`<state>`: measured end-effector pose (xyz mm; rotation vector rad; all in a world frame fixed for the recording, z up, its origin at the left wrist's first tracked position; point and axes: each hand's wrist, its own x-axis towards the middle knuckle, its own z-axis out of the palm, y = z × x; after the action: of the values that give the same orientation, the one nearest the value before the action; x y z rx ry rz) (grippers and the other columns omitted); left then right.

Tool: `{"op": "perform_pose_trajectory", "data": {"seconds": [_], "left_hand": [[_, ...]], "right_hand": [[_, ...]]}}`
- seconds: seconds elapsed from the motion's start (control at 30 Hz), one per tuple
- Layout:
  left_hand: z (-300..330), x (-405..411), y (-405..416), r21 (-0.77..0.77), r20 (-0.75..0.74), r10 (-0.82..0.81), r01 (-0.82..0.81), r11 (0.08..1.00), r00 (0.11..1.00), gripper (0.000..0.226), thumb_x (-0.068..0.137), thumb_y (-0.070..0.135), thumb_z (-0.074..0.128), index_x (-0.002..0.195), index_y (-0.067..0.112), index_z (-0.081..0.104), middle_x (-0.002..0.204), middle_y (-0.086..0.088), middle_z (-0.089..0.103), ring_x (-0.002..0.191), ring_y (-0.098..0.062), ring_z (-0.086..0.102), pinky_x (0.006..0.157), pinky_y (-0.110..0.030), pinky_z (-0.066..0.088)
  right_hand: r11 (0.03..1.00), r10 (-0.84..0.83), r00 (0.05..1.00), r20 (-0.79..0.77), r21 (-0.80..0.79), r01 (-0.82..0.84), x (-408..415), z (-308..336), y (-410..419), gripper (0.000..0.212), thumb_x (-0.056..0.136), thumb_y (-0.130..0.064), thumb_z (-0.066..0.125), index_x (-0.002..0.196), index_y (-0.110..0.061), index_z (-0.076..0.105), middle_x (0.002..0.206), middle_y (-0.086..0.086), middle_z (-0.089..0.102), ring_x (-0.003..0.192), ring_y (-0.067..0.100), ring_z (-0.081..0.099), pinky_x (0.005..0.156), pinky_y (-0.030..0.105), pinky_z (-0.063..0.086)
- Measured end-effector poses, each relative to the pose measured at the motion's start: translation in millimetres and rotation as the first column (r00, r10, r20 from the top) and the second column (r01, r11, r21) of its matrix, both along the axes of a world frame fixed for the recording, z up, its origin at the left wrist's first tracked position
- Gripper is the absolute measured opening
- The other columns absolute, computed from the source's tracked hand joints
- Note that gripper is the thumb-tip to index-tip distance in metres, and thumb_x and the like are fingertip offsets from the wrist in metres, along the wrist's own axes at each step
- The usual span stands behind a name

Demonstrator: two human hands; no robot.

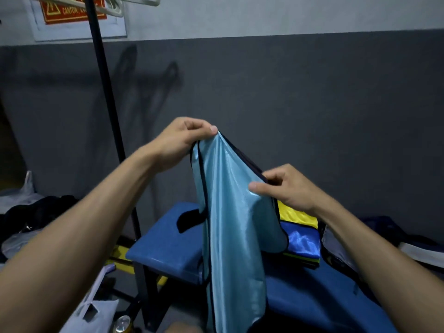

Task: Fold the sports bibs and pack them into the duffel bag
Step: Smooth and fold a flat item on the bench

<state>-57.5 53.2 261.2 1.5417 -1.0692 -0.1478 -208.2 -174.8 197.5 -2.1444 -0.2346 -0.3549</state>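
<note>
A light blue sports bib (230,212) with dark trim hangs in the air in front of me, over a blue padded bench (165,246). My left hand (182,143) pinches its upper edge at the top. Lower and to the right, my right hand (286,188) pinches another part of that edge. The bib's lower end drops past the bench front. Behind it on the bench lies a pile of folded bibs (302,239), yellow on top of royal blue. A dark bag (384,231) shows at the right behind my right forearm, mostly hidden.
A black pole (105,97) of a clothes rack stands at the left, with white hangers (115,8) on top. Dark clothes and plastic bags (31,212) lie at the far left. A white bag (93,308) and a can (122,324) sit on the floor.
</note>
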Motion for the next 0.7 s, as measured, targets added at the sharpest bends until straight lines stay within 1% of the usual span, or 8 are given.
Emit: {"op": "perform_pose_trajectory", "data": {"seconds": [0.07, 0.13, 0.2, 0.37, 0.43, 0.5, 0.57, 0.7], "left_hand": [[9, 9, 8, -0.020, 0.036, 0.051, -0.050, 0.999, 0.998, 0.019, 0.096, 0.021, 0.066, 0.082, 0.008, 0.067, 0.072, -0.001, 0.059, 0.061, -0.009, 0.051, 0.055, -0.019, 0.039], [12, 18, 18, -0.047, 0.084, 0.108, -0.104, 0.993, 0.991, 0.020, 0.096, 0.022, 0.067, 0.082, 0.009, 0.066, 0.071, 0.001, 0.059, 0.061, -0.007, 0.050, 0.055, -0.020, 0.039], [9, 28, 27, -0.040, 0.185, 0.166, -0.161, 0.986, 0.969, 0.026, 0.094, 0.031, 0.069, 0.081, 0.008, 0.068, 0.074, 0.002, 0.059, 0.068, -0.009, 0.050, 0.063, -0.026, 0.039], [-15, 46, 53, 0.056, 0.369, 0.246, -0.285, 0.957, 0.896, 0.035, 0.092, 0.047, 0.066, 0.084, 0.013, 0.070, 0.078, 0.002, 0.064, 0.075, -0.010, 0.054, 0.072, -0.033, 0.041], [-23, 51, 63, 0.070, 0.433, 0.269, -0.329, 0.942, 0.860, 0.036, 0.092, 0.049, 0.064, 0.085, 0.014, 0.070, 0.076, 0.002, 0.064, 0.074, -0.010, 0.054, 0.070, -0.030, 0.042], [-30, 56, 71, 0.078, 0.492, 0.302, -0.387, 0.919, 0.816, 0.034, 0.092, 0.051, 0.062, 0.087, 0.018, 0.070, 0.078, 0.003, 0.068, 0.074, -0.009, 0.056, 0.071, -0.031, 0.045], [-34, 59, 78, 0.059, 0.526, 0.353, -0.447, 0.892, 0.774, 0.029, 0.095, 0.047, 0.063, 0.090, 0.020, 0.071, 0.082, 0.002, 0.070, 0.076, -0.008, 0.059, 0.074, -0.033, 0.049], [-37, 66, 89, 0.009, 0.494, 0.446, -0.518, 0.855, 0.746, 0.013, 0.098, 0.032, 0.066, 0.093, 0.024, 0.074, 0.086, 0.009, 0.074, 0.080, -0.005, 0.064, 0.079, -0.036, 0.052]], "right_hand": [[1.000, -0.011, 0.999, -0.031, -0.017, 0.011, -5, -16, -12, 0.059, 0.088, -0.041, 0.078, 0.059, -0.003, 0.043, 0.064, 0.008, 0.029, 0.062, 0.023, 0.026, 0.057, 0.045, 0.021], [0.999, -0.034, 0.997, -0.063, -0.018, 0.033, -10, -30, -23, 0.047, 0.086, -0.043, 0.079, 0.061, -0.006, 0.061, 0.062, 0.004, 0.043, 0.062, 0.017, 0.037, 0.057, 0.042, 0.027], [0.997, -0.075, 0.994, -0.080, -0.009, 0.075, -12, -40, -34, 0.042, 0.085, -0.045, 0.078, 0.062, -0.011, 0.067, 0.063, 0.002, 0.050, 0.064, 0.015, 0.042, 0.060, 0.038, 0.030], [0.988, -0.151, 0.987, -0.056, -0.036, 0.149, -16, -41, -62, 0.057, 0.088, -0.046, 0.075, 0.057, -0.007, 0.048, 0.060, -0.001, 0.037, 0.060, 0.014, 0.034, 0.057, 0.036, 0.024], [0.985, -0.169, 0.984, -0.049, -0.033, 0.168, -20, -35, -70, 0.048, 0.086, -0.043, 0.076, 0.056, -0.010, 0.057, 0.057, 0.002, 0.047, 0.057, 0.013, 0.043, 0.056, 0.032, 0.030], [0.982, -0.188, 0.981, -0.037, -0.017, 0.187, -22, -27, -76, 0.032, 0.085, -0.037, 0.077, 0.066, -0.013, 0.073, 0.065, 0.012, 0.067, 0.062, 0.015, 0.057, 0.059, 0.030, 0.041], [0.978, -0.207, 0.978, -0.010, 0.016, 0.207, -24, -18, -84, 0.022, 0.084, -0.031, 0.078, 0.077, -0.010, 0.078, 0.077, 0.012, 0.075, 0.069, 0.014, 0.065, 0.063, 0.025, 0.048], [0.961, -0.272, 0.962, 0.016, 0.049, 0.271, -25, -4, -99, 0.017, 0.083, -0.023, 0.078, 0.087, -0.007, 0.078, 0.081, 0.001, 0.075, 0.073, 0.003, 0.064, 0.061, 0.013, 0.048]]}}
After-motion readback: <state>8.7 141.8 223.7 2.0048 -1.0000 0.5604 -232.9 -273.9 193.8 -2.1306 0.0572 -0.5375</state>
